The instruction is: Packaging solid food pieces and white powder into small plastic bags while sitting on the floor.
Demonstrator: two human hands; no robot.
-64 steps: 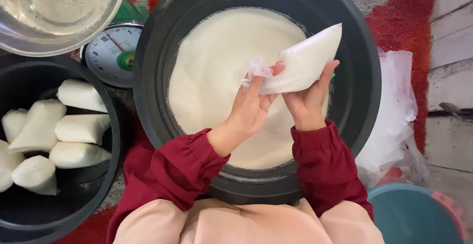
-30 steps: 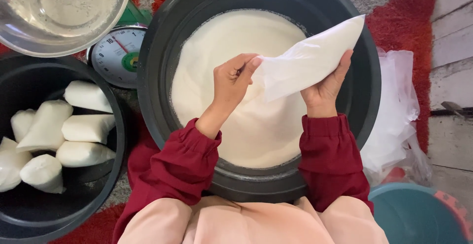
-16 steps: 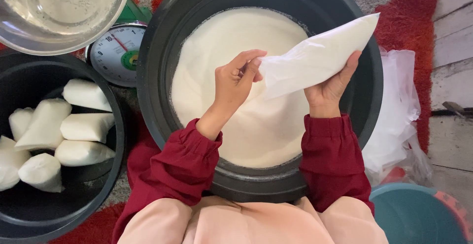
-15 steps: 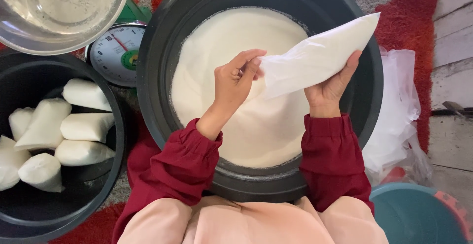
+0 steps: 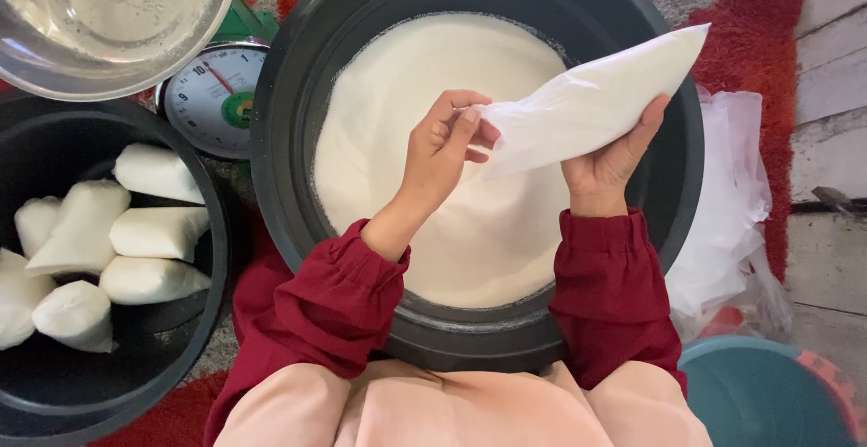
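Held slantwise over the big black round tub (image 5: pixel 668 185) of white powder (image 5: pixel 406 77): a clear plastic bag filled with white powder (image 5: pixel 596 95). Cradled from below by the right hand (image 5: pixel 610 162), fingers curled around its body near the tub's right rim; loose mouth end pinched shut by left hand (image 5: pixel 438 153) fingertips, likely against spilling.

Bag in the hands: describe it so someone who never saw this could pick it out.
Find the big black tub of white powder in the middle. Above it, the right hand holds a filled clear plastic bag from below while the left hand pinches its open end. Unlike the filled bags lying in the left tub, it is held up in the air.
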